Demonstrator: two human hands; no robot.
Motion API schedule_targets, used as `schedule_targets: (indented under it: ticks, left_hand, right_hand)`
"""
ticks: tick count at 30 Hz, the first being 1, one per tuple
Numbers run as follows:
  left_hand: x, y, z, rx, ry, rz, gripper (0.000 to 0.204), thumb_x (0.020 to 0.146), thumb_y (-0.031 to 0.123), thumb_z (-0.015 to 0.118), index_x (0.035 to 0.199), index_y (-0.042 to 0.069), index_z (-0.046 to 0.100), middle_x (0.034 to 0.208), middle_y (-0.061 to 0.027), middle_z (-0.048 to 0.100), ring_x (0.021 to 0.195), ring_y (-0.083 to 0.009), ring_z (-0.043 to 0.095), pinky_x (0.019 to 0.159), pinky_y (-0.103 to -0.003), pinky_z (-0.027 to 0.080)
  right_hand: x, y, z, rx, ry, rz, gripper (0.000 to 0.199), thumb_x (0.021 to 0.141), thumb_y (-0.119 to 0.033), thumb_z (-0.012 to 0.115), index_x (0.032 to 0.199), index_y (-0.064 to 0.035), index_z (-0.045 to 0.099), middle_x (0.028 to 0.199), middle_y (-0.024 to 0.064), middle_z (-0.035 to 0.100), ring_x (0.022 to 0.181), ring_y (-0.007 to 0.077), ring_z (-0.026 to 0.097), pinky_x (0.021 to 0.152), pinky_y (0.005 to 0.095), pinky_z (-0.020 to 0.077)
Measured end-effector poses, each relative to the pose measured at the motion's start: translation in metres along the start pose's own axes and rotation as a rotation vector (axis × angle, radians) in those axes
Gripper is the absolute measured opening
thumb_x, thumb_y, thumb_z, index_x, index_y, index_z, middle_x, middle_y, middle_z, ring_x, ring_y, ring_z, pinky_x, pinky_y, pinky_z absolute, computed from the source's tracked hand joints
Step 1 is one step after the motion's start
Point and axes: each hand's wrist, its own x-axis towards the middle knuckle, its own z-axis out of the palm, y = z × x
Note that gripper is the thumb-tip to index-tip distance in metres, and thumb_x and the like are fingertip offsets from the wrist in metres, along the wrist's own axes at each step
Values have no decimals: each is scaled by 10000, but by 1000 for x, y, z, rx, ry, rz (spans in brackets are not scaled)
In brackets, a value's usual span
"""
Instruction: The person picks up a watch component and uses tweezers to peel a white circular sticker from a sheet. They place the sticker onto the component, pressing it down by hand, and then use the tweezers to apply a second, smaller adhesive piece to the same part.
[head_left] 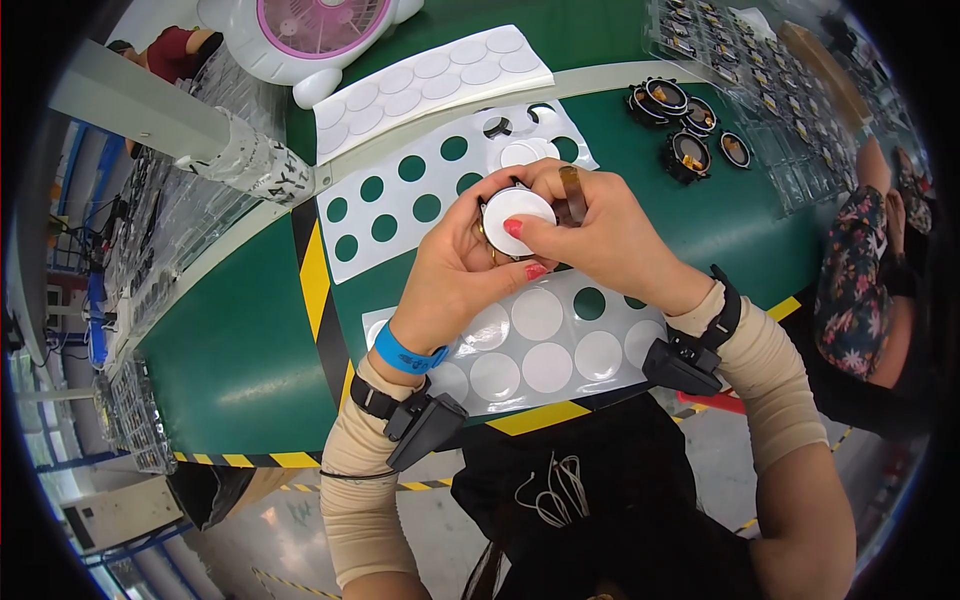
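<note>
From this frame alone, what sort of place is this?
Most likely a factory assembly line: a green workbench with yellow-black edge tape, sheets of round white stickers, clear trays of small parts, and a co-worker seated alongside.

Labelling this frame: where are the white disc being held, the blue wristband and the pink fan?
white disc (518,207), head view, centre of its face
blue wristband (407,355), head view, middle of band
pink fan (318,22), head view, grille

One head-worn camera looks steeply down, close above both hands' shared grip, facing outward across the green table (240,340).
</note>
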Motion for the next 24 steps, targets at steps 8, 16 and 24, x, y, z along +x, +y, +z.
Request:
schedule_targets:
  ticks: [8, 16, 24]
  left_hand:
    - [0, 2, -1, 4, 4, -27, 686, 701, -171, 566, 1310, -12, 291, 1192, -123, 462, 1059, -197, 527, 921, -330, 456]
    - [0, -2, -3, 12, -15, 20, 672, 724, -156, 579, 1309, -16, 278, 1209, -123, 432, 1087, -206, 506, 925, -338, 459]
    - [0, -3, -3, 66, -16, 37, 681, 716, -156, 589, 1309, -16, 284, 1206, -113, 434, 1098, -201, 496, 932, -331, 452]
  right_hand:
    - [2, 4, -2, 47, -6, 14, 139, 738, -49, 622, 759, 38, 516, 1019, 75, 550, 700, 57, 500, 598, 191, 445]
    - [0, 1, 2, -31, 30, -59, 145, 728, -51, 622, 756, 31, 505, 1034, 87, 552, 718, 66, 506, 618, 194, 447]
    - [-1, 0, 3, -99, 46, -107, 163, 733, -61, 618, 731, 19, 477, 1030, 65, 561, 661, 39, 455, 564, 180, 406]
